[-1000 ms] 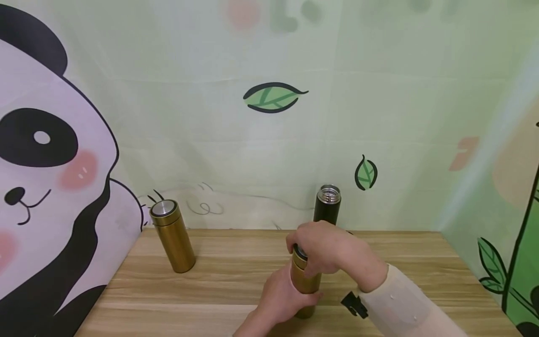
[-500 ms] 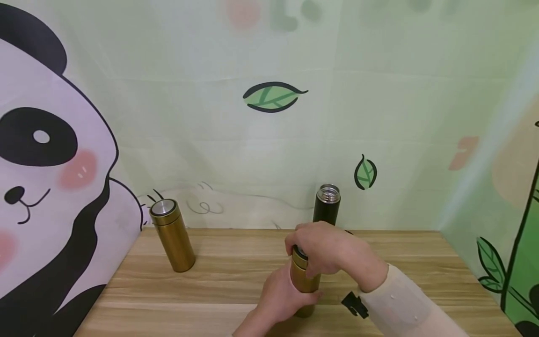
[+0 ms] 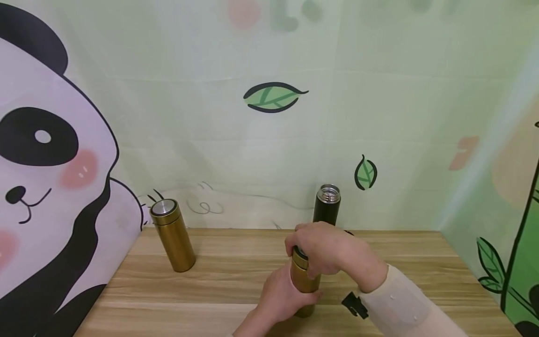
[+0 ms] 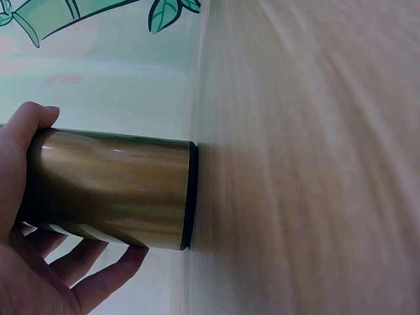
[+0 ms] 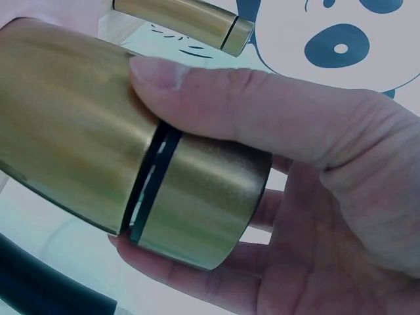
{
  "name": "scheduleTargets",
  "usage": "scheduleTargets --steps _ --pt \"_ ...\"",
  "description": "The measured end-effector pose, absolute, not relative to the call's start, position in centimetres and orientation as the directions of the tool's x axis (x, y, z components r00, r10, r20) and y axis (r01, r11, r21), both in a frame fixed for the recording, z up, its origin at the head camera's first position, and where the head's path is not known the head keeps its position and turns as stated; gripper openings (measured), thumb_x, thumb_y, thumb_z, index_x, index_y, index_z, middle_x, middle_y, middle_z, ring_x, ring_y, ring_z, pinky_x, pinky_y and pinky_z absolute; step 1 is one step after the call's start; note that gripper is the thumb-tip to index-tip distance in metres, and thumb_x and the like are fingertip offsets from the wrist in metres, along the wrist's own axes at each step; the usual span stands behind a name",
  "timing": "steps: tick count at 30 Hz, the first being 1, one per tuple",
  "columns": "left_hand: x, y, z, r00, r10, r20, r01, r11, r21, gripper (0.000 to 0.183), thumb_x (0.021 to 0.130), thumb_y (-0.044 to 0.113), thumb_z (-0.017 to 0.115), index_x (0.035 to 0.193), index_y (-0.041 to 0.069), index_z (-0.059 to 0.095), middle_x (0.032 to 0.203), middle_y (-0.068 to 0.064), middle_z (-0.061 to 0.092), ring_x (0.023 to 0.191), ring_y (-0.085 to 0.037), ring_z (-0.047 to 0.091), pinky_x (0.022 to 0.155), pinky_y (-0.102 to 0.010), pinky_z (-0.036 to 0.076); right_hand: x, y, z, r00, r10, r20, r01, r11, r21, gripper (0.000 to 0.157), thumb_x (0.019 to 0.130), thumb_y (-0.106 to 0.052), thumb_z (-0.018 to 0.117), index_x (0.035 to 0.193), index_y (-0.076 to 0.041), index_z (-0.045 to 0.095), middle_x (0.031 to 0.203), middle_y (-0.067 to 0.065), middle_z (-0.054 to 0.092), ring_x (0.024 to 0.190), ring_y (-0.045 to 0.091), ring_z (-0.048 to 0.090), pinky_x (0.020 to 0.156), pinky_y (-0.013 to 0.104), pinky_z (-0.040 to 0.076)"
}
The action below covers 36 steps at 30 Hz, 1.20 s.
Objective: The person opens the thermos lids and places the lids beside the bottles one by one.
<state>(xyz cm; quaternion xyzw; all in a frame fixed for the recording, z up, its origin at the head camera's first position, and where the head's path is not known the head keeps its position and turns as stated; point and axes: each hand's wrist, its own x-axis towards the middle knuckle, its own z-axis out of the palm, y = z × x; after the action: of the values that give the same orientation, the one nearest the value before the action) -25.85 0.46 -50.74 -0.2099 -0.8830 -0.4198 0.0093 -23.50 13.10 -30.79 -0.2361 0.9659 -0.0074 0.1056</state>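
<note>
A gold vacuum flask (image 3: 305, 282) stands upright on the wooden table in front of me. My left hand (image 3: 280, 295) grips its body from the left, thumb across the front in the head view. The left wrist view shows the flask's dark base (image 4: 191, 197) against the tabletop. From above, my right hand (image 3: 326, 245) grips the gold lid (image 5: 203, 197), its thumb reaching over the seam onto the body in the right wrist view. A dark band with a thin bright gap shows between lid and body. Behind the right hand is a black flask (image 3: 326, 210) without a lid, its threaded steel mouth bare.
A second gold flask (image 3: 174, 238) with its lid on stands at the left of the wooden table (image 3: 236, 262). A printed cloth (image 3: 202, 140) with a panda and leaves hangs behind the table. A black clip (image 3: 355, 305) sits by the right sleeve.
My right hand's fingers have shifted very slightly around the lid. The left hand, the gold flask and the other flasks stay where they were.
</note>
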Motion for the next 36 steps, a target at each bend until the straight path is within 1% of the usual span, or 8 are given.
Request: scheduleTargets --steps 10,23,36 --pt "-26.00 0.49 -50.68 -0.907 0.377 0.187 0.383 0.557 0.737 0.064 0.075 0.057 0.085 0.123 0.025 0.058 0.100 0.011 0.068 0.084 -0.004 0.061 0.075 -0.031 0.048 -23.43 12.95 -30.84 -0.874 -0.437 -0.214 -0.435 0.899 -0.058 0.045 0.073 -0.010 0.092 0.107 -0.029 0.070 0.105 -0.006 0.063 0.090 0.016 0.060 0.086 0.037 0.054" --pt "-26.02 0.47 -50.66 -0.909 0.375 0.182 0.379 0.560 0.737 0.065 0.075 0.057 0.085 0.124 0.024 0.058 0.101 0.011 0.068 0.085 -0.005 0.061 0.076 -0.031 0.048 -23.52 12.97 -30.94 -0.880 -0.424 -0.217 -0.423 0.905 -0.053 0.047 0.070 -0.011 0.094 0.106 -0.030 0.070 0.105 -0.004 0.063 0.090 0.018 0.060 0.085 0.039 0.055" --pt "-26.05 0.49 -50.60 -0.908 0.377 0.184 0.383 0.569 0.728 0.064 0.076 0.056 0.084 0.124 0.024 0.057 0.101 0.011 0.069 0.085 -0.006 0.062 0.076 -0.032 0.048 -23.47 12.92 -30.97 -0.878 -0.425 -0.219 -0.422 0.904 -0.060 0.045 0.072 -0.011 0.093 0.106 -0.029 0.069 0.104 -0.005 0.062 0.089 0.018 0.059 0.085 0.038 0.055"
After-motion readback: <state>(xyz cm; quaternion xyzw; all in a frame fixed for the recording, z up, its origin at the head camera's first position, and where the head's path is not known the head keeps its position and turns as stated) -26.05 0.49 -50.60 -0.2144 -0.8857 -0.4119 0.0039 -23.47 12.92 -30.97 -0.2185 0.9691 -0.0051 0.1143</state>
